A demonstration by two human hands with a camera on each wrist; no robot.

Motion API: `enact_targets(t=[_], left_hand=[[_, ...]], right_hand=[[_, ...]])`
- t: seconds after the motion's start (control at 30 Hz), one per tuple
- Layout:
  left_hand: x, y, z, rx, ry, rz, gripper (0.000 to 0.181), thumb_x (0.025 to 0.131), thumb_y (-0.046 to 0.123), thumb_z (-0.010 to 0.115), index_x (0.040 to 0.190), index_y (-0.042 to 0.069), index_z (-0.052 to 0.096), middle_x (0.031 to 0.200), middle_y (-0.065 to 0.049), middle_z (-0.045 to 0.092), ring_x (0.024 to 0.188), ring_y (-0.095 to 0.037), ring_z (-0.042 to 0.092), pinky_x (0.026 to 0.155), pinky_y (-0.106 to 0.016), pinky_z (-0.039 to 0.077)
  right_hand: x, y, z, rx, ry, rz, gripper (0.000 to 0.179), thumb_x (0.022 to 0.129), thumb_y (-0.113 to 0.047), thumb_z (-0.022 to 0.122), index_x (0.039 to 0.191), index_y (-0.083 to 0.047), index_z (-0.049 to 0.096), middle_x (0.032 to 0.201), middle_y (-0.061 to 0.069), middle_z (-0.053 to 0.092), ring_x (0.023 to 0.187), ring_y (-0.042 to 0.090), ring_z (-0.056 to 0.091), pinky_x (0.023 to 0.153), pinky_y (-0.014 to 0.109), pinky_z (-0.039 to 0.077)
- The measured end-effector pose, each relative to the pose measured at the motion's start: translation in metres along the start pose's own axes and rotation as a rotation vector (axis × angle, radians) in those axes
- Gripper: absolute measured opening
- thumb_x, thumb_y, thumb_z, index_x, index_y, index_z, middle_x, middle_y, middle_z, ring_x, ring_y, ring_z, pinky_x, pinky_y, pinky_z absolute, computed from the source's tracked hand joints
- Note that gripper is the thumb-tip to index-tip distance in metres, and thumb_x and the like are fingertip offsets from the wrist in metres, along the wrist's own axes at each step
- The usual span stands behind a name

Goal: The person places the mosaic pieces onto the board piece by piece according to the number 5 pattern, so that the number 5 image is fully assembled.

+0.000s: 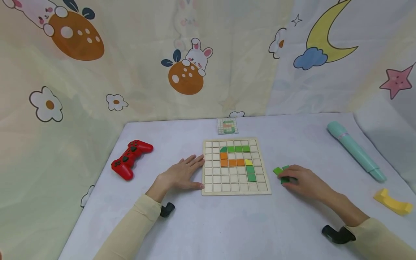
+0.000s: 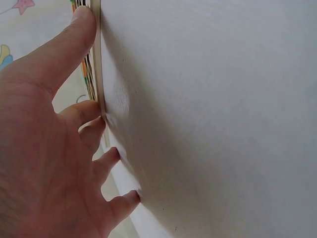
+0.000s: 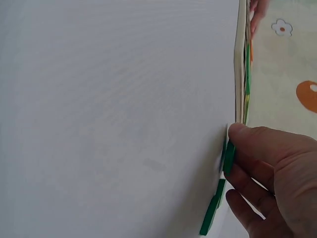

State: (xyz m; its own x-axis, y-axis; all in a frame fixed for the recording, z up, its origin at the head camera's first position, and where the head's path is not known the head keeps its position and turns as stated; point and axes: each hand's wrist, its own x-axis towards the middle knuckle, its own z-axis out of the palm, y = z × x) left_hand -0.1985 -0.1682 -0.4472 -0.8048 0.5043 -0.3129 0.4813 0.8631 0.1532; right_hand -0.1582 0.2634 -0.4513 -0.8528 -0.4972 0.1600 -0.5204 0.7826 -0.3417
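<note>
A wooden grid board [image 1: 236,187] lies mid-table, with green, orange and yellow tiles set in some of its squares. My left hand [image 1: 182,174] rests along the board's left edge, fingers spread and thumb touching the rim; the left wrist view shows the thumb [image 2: 59,54] against it. To the right of the board, my right hand [image 1: 303,180] is over a few loose green tiles [image 1: 277,170]. Its thumb and fingers pinch a dark green tile [image 3: 229,157] just above the table in the right wrist view, while other green tiles [image 3: 212,210] lie beside it.
A small pattern card [image 1: 227,126] lies behind the board. At the left is a red game controller [image 1: 130,159]. A teal microphone-shaped object [image 1: 356,151] and a yellow curved piece [image 1: 393,203] lie at the right. A printed curtain [image 1: 136,72] hangs behind the table.
</note>
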Motion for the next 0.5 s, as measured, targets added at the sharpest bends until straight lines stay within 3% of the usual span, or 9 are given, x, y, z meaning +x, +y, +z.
enact_targets(t=[0.23, 0.5], left_hand=[[-0.001, 0.0, 0.0, -0.002, 0.001, -0.004, 0.094, 0.084, 0.067, 0.057, 0.157, 0.023, 0.018, 0.164, 0.008, 0.01, 0.152, -0.021, 0.011, 0.12, -0.049, 0.022], [0.0, 0.001, 0.0, 0.0, -0.005, -0.005, 0.095, 0.084, 0.069, 0.056, 0.157, 0.023, 0.017, 0.164, 0.008, 0.01, 0.152, -0.021, 0.01, 0.121, -0.049, 0.022]], right_hand=[[0.016, -0.02, 0.004, 0.04, -0.029, -0.064, 0.028, 0.077, -0.014, 0.08, 0.104, -0.016, 0.073, 0.105, -0.005, 0.067, 0.098, 0.016, 0.063, 0.083, 0.034, 0.057], [0.036, -0.051, 0.018, 0.034, -0.05, -0.289, 0.026, 0.077, -0.015, 0.08, 0.102, -0.017, 0.074, 0.105, -0.004, 0.067, 0.098, 0.015, 0.062, 0.082, 0.031, 0.057]])
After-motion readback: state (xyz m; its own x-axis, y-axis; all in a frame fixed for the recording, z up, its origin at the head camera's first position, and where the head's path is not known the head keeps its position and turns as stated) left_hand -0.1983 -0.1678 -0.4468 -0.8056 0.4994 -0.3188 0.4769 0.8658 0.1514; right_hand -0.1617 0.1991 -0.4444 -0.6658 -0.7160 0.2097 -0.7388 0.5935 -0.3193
